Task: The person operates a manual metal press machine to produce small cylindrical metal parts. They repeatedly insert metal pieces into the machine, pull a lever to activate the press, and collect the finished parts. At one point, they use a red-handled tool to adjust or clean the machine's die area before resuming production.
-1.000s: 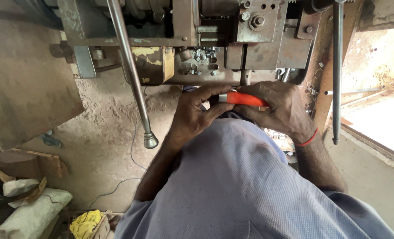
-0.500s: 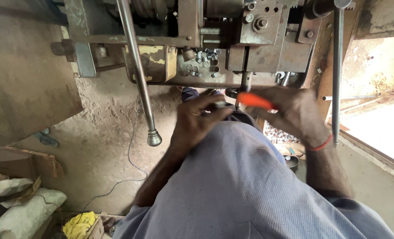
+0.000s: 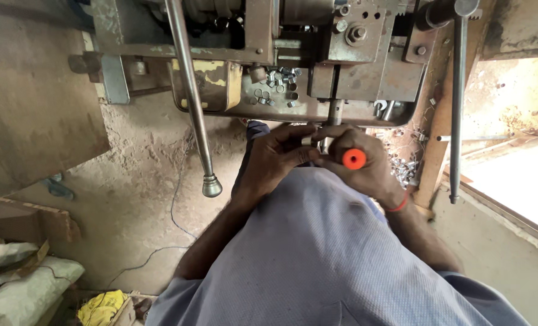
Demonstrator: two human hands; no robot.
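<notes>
Our right hand (image 3: 365,166) grips the orange-handled tool (image 3: 354,159) end-on, aimed at the machine (image 3: 317,72). Our left hand (image 3: 278,160) pinches a small metal piece (image 3: 307,141) beside it, steadying the tip.

Above our hands (image 3: 317,160) the machine body (image 3: 353,66) and its tray of small metal rings (image 3: 278,84) blocked the way; the long lever (image 3: 192,102) barred the left, the vertical rod (image 3: 456,102) the right, with open floor (image 3: 142,181) between lever and arm
</notes>
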